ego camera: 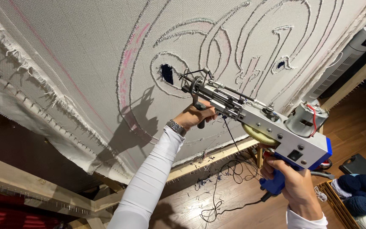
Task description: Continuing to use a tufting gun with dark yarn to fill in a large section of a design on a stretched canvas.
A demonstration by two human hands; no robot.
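1. Stretched across a wooden frame (30,184), grey backing cloth (77,59) fills my view, marked with looping white stitched outlines.
2. My left hand (198,115) is clamped on the front handle of the tufting gun (255,121).
3. My right hand (291,180) is closed around its blue rear grip.
4. Its needle end touches the cloth beside a small dark blue patch (166,73).
5. Dark blue yarn balls (359,191) sit low on my right.

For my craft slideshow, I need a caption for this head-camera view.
Left hand on the front grip and right hand on the blue handle aim a tufting gun at outlined backing cloth on a wooden frame.
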